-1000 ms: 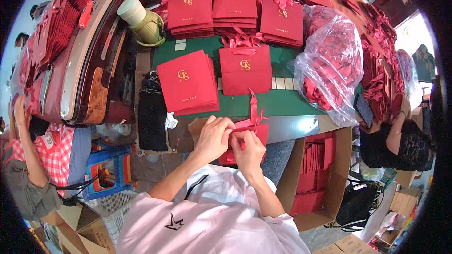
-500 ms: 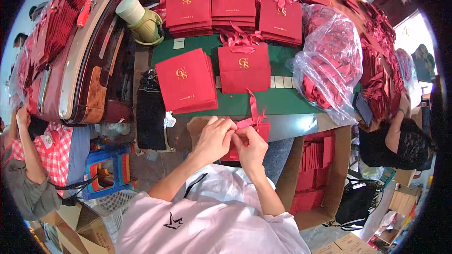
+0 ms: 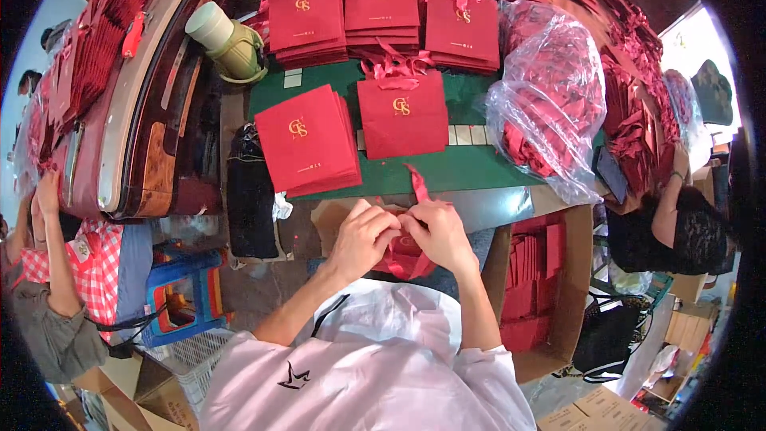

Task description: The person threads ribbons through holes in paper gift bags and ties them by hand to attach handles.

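Note:
My left hand (image 3: 363, 241) and my right hand (image 3: 440, 233) meet just in front of the table edge, fingers pinched close together. Between them they grip a red ribbon (image 3: 418, 183), whose loose end stands up beyond my right hand. Below the fingers hangs a red paper gift bag (image 3: 407, 262), partly hidden by my hands. The exact spot where the fingertips close on the ribbon is too small to make out. On the table beyond lie a tilted stack of red bags without visible ribbons (image 3: 299, 140) and a stack of ribboned red bags (image 3: 403, 116).
More red bag stacks (image 3: 383, 16) line the table's far side. A clear plastic sack of red ribbons (image 3: 550, 104) sits at the right, above a carton of red bags (image 3: 531, 303). A beige-lidded bottle (image 3: 227, 44) stands far left. Other people's arms (image 3: 56, 247) show at both sides.
My right hand has turned and shifted slightly right, with its fingers now curled down over the ribbon. The bag below shows differently. My left hand stays almost in place.

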`<action>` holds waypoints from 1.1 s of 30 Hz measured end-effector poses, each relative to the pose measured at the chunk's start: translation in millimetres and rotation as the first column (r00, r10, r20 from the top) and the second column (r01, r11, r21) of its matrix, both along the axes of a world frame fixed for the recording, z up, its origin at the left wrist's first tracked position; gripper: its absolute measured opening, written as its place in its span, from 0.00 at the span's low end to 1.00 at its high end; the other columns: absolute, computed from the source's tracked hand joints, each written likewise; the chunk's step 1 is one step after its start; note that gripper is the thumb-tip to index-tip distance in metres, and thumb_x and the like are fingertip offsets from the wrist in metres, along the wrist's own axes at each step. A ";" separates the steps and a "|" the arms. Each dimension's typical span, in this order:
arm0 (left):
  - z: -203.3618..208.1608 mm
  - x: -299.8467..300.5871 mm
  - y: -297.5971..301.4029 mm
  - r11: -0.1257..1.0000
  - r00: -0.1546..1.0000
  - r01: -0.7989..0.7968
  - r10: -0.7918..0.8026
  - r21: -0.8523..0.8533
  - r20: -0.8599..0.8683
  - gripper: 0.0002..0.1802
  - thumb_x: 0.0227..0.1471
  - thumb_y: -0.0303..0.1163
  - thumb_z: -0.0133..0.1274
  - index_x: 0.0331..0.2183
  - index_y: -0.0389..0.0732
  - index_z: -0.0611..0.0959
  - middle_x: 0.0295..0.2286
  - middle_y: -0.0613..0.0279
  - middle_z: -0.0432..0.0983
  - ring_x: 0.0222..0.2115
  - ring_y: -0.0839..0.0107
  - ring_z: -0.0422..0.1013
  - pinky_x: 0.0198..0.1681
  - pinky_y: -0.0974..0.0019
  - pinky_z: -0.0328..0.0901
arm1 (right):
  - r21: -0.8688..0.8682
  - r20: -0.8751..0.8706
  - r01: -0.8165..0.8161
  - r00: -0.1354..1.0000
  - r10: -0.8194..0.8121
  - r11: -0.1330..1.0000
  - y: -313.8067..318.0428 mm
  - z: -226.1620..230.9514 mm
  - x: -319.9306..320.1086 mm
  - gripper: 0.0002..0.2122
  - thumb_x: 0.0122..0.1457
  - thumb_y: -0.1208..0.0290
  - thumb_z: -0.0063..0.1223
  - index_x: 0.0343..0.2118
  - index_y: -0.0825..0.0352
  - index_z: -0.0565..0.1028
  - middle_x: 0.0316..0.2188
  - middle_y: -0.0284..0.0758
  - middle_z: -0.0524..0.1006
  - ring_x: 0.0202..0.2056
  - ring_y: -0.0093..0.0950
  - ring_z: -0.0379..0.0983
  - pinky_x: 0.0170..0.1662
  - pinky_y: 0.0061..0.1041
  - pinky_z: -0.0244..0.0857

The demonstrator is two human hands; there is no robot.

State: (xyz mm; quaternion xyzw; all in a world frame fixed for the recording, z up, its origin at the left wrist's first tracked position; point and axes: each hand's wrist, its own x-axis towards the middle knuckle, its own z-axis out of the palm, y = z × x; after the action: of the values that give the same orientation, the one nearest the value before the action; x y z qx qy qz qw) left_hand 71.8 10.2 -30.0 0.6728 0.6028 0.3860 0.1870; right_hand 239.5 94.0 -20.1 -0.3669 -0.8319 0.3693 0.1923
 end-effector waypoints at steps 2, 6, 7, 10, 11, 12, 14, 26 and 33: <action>1.9 1.5 -1.4 0.999 1.000 0.001 0.000 0.041 -0.030 0.07 0.42 0.25 0.64 0.27 0.42 0.82 0.27 0.64 0.76 0.32 0.61 0.69 0.36 0.63 0.66 | -0.104 0.013 -0.019 1.000 0.020 0.994 5.4 4.9 3.8 0.08 0.56 0.67 0.57 0.29 0.68 0.81 0.28 0.43 0.78 0.33 0.44 0.75 0.38 0.39 0.67; 4.8 1.9 -1.6 0.990 0.997 0.059 -0.053 0.132 -0.050 0.07 0.42 0.23 0.63 0.28 0.43 0.83 0.28 0.63 0.74 0.32 0.61 0.69 0.36 0.62 0.66 | -0.350 -0.079 -0.074 0.996 0.049 0.934 16.1 0.5 6.8 0.07 0.54 0.71 0.59 0.32 0.69 0.82 0.28 0.43 0.80 0.31 0.36 0.78 0.37 0.32 0.70; 5.4 1.6 -1.2 0.987 0.997 0.064 -0.057 0.150 -0.054 0.07 0.42 0.23 0.63 0.28 0.43 0.83 0.28 0.63 0.73 0.31 0.61 0.68 0.36 0.61 0.67 | -0.456 -0.155 -0.086 0.988 0.017 0.886 17.3 -3.0 7.3 0.07 0.54 0.72 0.59 0.32 0.69 0.83 0.27 0.42 0.80 0.30 0.32 0.78 0.37 0.29 0.70; 6.5 1.4 0.6 0.987 0.997 0.069 -0.062 0.143 -0.050 0.08 0.41 0.22 0.63 0.27 0.42 0.82 0.28 0.62 0.73 0.32 0.61 0.68 0.36 0.61 0.66 | -0.484 -0.210 -0.071 0.977 -0.037 0.872 17.3 -6.9 3.1 0.06 0.53 0.74 0.59 0.32 0.69 0.83 0.27 0.39 0.80 0.30 0.25 0.77 0.37 0.26 0.70; 7.3 2.2 1.8 0.987 0.997 0.073 -0.067 0.144 -0.050 0.08 0.41 0.22 0.63 0.27 0.42 0.82 0.28 0.62 0.73 0.32 0.61 0.68 0.36 0.61 0.66 | -0.483 -0.210 -0.067 0.977 -0.041 0.873 15.8 -11.7 2.4 0.06 0.53 0.74 0.59 0.32 0.69 0.83 0.27 0.39 0.80 0.30 0.25 0.77 0.37 0.26 0.70; 8.3 3.3 3.5 0.991 0.998 0.045 -0.040 0.124 -0.043 0.08 0.41 0.22 0.63 0.27 0.42 0.82 0.28 0.62 0.73 0.32 0.60 0.68 0.36 0.61 0.66 | -0.483 -0.235 -0.021 0.966 -0.106 0.875 13.9 -20.0 1.6 0.06 0.53 0.74 0.59 0.32 0.69 0.82 0.27 0.39 0.80 0.30 0.24 0.77 0.36 0.26 0.70; 7.6 4.1 4.4 0.994 0.999 0.015 -0.011 0.105 -0.037 0.08 0.40 0.22 0.63 0.27 0.41 0.81 0.28 0.61 0.73 0.32 0.60 0.68 0.36 0.60 0.66 | -0.514 -0.266 0.099 0.926 -0.268 0.852 15.0 -29.3 -5.2 0.06 0.53 0.73 0.59 0.31 0.69 0.82 0.27 0.38 0.80 0.29 0.25 0.76 0.35 0.25 0.69; -10.3 -10.7 9.7 0.968 0.985 -0.161 0.171 -0.192 0.039 0.12 0.46 0.32 0.65 0.32 0.39 0.81 0.27 0.61 0.79 0.28 0.63 0.73 0.31 0.62 0.68 | -0.234 -0.194 0.354 0.896 -0.401 0.905 20.5 -12.3 18.8 0.06 0.58 0.74 0.59 0.33 0.71 0.81 0.30 0.40 0.80 0.31 0.27 0.78 0.37 0.24 0.70; -10.2 -3.7 31.1 0.949 0.968 -0.249 0.244 -0.195 -0.053 0.10 0.47 0.38 0.65 0.29 0.43 0.82 0.19 0.62 0.79 0.24 0.59 0.74 0.28 0.57 0.67 | 0.049 0.091 0.397 0.912 -0.400 0.916 20.6 -18.9 8.8 0.11 0.52 0.65 0.66 0.27 0.68 0.79 0.25 0.41 0.79 0.26 0.36 0.78 0.31 0.33 0.69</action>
State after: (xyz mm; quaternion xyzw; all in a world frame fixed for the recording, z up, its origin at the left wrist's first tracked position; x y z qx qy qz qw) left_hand 68.1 41.4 -40.2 0.5753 0.7204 0.3343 0.1957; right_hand 248.3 114.6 -38.9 -0.5437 -0.7535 0.2913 0.2275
